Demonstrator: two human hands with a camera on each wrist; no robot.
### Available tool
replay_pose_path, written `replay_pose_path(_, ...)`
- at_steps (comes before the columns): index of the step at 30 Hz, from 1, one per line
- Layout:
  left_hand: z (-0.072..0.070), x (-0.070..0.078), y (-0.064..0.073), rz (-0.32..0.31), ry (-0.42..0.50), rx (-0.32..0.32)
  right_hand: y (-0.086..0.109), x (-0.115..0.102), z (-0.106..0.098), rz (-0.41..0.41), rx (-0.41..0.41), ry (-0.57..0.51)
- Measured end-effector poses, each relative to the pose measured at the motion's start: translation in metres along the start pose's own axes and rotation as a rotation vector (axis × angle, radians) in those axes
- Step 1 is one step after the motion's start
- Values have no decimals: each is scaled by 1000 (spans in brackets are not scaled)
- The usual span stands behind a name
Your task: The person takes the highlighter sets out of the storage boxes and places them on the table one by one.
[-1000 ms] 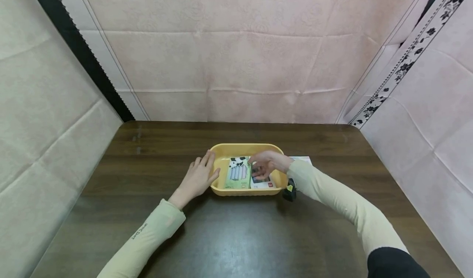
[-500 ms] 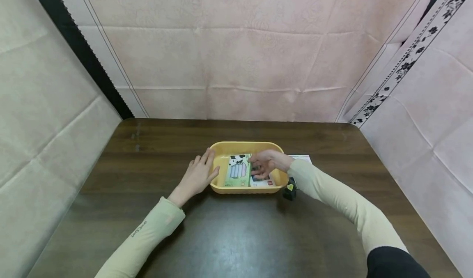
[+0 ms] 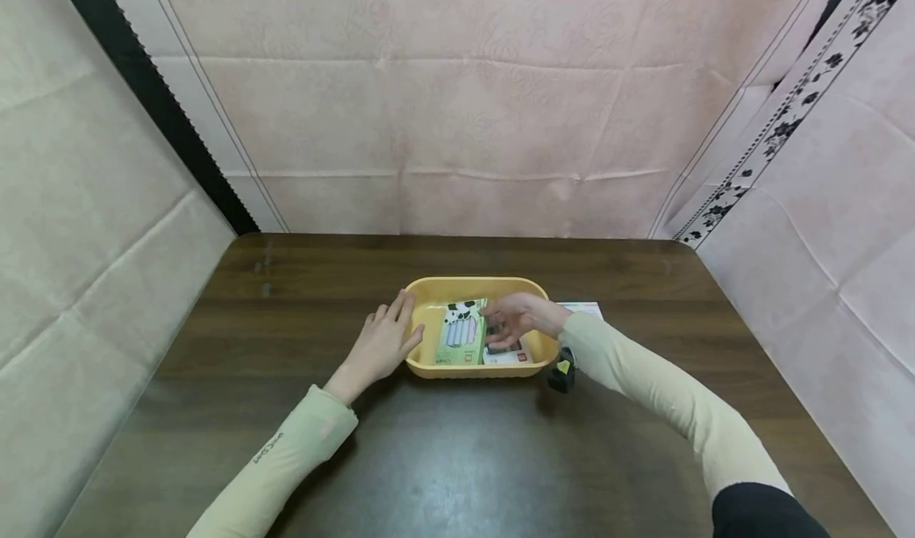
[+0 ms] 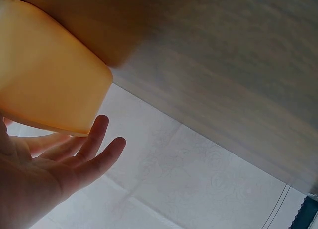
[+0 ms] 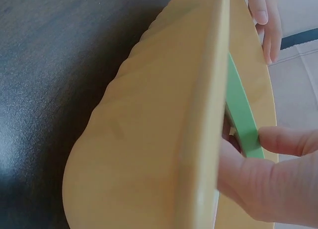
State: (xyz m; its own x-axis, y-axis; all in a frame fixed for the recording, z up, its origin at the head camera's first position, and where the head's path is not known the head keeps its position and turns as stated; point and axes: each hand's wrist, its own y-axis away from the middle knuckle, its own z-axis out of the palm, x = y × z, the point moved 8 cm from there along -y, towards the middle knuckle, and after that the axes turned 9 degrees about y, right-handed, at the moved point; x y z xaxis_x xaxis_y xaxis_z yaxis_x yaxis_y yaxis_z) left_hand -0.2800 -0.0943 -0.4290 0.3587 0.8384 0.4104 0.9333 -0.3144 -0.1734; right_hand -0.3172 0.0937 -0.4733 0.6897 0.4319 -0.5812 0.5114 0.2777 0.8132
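Observation:
A yellow plastic tray (image 3: 479, 372) stands on the table, with a flat green box (image 3: 461, 335) inside it printed with a cow and pastel sticks. My right hand (image 3: 520, 315) reaches over the tray's right side. It pinches the box's right edge between thumb and fingers; in the right wrist view the green side (image 5: 242, 107) shows tilted between them. Partly under that hand lies a white box with a dark picture (image 3: 511, 356). My left hand (image 3: 381, 341) rests its extended fingers at the tray's left rim, fingertips just past the edge in the left wrist view.
A flat white item (image 3: 584, 307) lies on the table just right of the tray, partly behind my right wrist. The dark wooden table (image 3: 457, 458) reaches back to a pale cloth wall (image 3: 457, 125). Cloth panels also flank both sides.
The green box's right edge has risen slightly with my right hand, so the box now sits tilted. My left hand stays at the tray rim.

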Motion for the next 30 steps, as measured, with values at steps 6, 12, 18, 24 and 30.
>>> replay_pose_path(6, 2, 0, 2, -3, 4, 1, 4, 2, 1, -5, -40, 18)
replay_pose_path(12, 3, 0, 2, 4, 2, 19, 7, 3, 0, -31, -45, 19)
replay_pose_path(18, 4, 0, 3, 2, -1, 9, 12, 1, -1, -67, -38, 2)
replay_pose_path(24, 1, 1, 1, 2, 14, 21, 19, -4, -7, -116, -37, -14)
replay_pose_path(30, -1, 2, 0, 12, 9, 21, 22, -6, -10, -154, -80, -6)
